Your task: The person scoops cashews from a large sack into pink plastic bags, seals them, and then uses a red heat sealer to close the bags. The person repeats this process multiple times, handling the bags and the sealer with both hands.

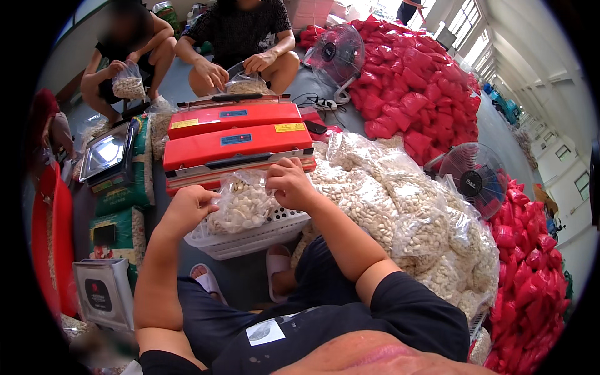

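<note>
A clear plastic bag filled with pale pebble-like pieces [240, 209] rests on a white perforated basket [250, 245] in front of me. My left hand [189, 211] pinches the bag's left edge between thumb and fingers. At its upper right corner, my right hand [292, 184] has its fingers curled on the plastic, partly hiding the grip. Just beyond stands a red bag sealer [237, 145] with a black handle, close to the bag's top edge. A second red bag sealer [234, 119] stands behind it, facing a person across from me.
Many filled clear bags [400, 212] are piled on my right. Beyond lie heaps of red bags [419, 81], with a fan [473, 181] and another fan [337, 55]. Scales [106, 153] stand on green sacks at left. Two people opposite handle similar bags.
</note>
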The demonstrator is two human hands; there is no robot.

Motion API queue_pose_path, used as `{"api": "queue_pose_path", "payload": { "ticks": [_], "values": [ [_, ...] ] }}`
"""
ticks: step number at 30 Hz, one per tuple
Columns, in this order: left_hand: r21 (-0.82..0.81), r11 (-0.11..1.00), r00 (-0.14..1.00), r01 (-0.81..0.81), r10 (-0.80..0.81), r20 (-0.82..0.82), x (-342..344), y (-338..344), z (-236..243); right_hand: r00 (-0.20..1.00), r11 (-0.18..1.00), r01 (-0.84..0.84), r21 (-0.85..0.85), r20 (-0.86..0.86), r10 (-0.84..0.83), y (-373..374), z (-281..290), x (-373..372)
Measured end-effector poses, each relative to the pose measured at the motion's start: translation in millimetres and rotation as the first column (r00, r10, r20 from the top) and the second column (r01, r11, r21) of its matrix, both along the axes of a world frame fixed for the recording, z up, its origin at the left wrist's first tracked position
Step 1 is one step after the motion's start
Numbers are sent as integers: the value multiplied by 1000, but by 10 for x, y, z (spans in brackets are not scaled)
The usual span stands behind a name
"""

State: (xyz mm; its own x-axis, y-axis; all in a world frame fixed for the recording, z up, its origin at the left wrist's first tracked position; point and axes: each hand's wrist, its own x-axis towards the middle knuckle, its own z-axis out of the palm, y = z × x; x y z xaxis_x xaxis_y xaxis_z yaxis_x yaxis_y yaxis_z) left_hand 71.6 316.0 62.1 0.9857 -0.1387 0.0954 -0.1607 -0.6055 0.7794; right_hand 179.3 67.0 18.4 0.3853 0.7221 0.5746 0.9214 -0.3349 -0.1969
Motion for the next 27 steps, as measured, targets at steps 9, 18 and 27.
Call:
{"api": "queue_pose_path", "payload": {
  "ticks": [9, 18, 27],
  "values": [
    [-34, 996, 997, -81, 81, 18, 86, -18, -178, 985, 1000, 8, 29, -173, -3, -184, 47, -50],
    [-232, 972, 995, -46, 24, -97, 133, -52, -115, 978, 980, 201, 6, -55, -200, -266, -204, 182],
    [99, 985, 954, 141, -162, 253, -7, 193, 146, 999, 978, -11, 210, 38, 3, -346, 260, -19]
  ]
}}
